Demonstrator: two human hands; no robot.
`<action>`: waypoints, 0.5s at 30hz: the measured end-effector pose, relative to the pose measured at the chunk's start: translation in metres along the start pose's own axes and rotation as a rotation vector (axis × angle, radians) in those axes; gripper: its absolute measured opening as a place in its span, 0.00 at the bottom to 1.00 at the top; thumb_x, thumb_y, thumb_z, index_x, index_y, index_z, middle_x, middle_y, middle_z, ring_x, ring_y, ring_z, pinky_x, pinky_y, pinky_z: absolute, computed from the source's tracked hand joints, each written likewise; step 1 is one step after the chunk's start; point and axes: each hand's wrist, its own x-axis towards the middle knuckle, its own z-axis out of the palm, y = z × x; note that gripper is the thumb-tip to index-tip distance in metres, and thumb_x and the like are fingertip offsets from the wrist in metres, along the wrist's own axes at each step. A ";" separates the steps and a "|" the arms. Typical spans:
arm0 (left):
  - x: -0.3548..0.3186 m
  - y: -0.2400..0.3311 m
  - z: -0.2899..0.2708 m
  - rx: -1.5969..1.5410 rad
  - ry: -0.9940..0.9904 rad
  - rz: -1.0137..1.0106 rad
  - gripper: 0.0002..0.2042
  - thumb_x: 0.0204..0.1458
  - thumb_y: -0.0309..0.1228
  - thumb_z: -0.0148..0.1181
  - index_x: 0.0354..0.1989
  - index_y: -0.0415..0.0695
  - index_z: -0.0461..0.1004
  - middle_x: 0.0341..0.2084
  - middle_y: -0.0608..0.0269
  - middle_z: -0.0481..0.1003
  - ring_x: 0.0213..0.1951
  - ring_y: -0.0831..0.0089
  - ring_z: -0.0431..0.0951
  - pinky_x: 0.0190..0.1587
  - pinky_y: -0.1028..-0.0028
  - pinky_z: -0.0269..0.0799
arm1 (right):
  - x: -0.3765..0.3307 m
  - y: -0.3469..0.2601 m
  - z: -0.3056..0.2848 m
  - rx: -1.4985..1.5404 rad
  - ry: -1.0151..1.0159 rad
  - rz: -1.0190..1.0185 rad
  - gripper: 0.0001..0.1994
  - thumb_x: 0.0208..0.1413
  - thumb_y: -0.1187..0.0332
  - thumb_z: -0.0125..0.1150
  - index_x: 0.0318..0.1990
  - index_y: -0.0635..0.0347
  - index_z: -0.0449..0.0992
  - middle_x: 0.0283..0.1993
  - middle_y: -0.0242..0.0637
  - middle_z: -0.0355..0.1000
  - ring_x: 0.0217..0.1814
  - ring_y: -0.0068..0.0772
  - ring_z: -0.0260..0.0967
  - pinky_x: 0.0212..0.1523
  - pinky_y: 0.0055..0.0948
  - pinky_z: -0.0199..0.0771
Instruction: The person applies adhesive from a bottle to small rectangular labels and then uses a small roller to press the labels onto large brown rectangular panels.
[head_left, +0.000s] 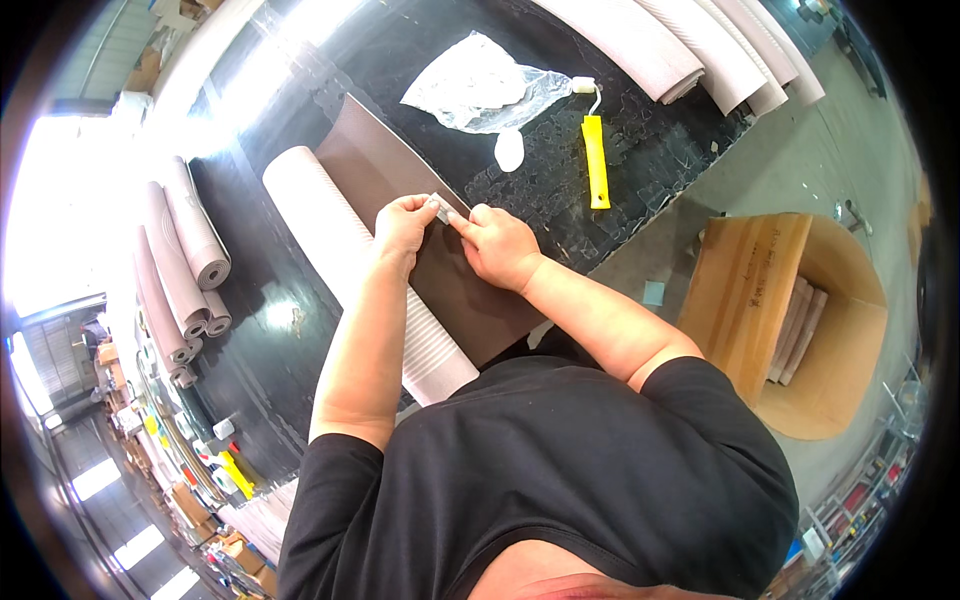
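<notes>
A partly unrolled mat lies in front of me: its pale ribbed roll [325, 215] is on the left, and its brown flat sheet [375, 155] spreads to the right. Over the sheet, my left hand [402, 228] pinches a small whitish strip [441, 208] between thumb and fingertips. My right hand [503, 248] meets it from the other side, fingers curled, with its fingertips at the strip's near end. The strip is too small to name more exactly. Whether it touches the mat I cannot tell.
Beyond the mat lie a clear plastic bag [475, 85] with white contents and a small roller with a yellow handle [595, 165]. Rolled mats lie at the far right [640, 45] and left [180, 260] of the black table [265, 260]. A cardboard box [740, 290] holding rolls stands right.
</notes>
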 end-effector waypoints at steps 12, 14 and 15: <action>0.002 -0.005 0.004 -0.001 0.050 0.024 0.08 0.55 0.26 0.63 0.40 0.34 0.79 0.30 0.63 0.79 0.28 0.78 0.77 0.33 0.77 0.74 | 0.003 -0.006 0.001 -0.054 -0.060 0.061 0.19 0.48 0.69 0.61 0.51 0.50 0.77 0.34 0.35 0.66 0.36 0.41 0.70 0.34 0.39 0.74; 0.005 -0.010 0.003 -0.001 0.065 0.041 0.09 0.55 0.26 0.63 0.41 0.34 0.79 0.30 0.62 0.79 0.29 0.77 0.77 0.33 0.77 0.75 | 0.003 -0.007 0.000 -0.053 -0.054 0.038 0.16 0.49 0.69 0.59 0.48 0.54 0.77 0.36 0.37 0.67 0.37 0.42 0.70 0.34 0.41 0.75; 0.005 -0.009 0.005 0.002 0.074 0.059 0.09 0.55 0.25 0.63 0.41 0.34 0.79 0.31 0.62 0.80 0.30 0.77 0.77 0.34 0.77 0.75 | 0.003 -0.007 0.000 -0.052 -0.053 0.039 0.16 0.49 0.69 0.59 0.48 0.54 0.77 0.36 0.37 0.67 0.37 0.42 0.70 0.34 0.41 0.75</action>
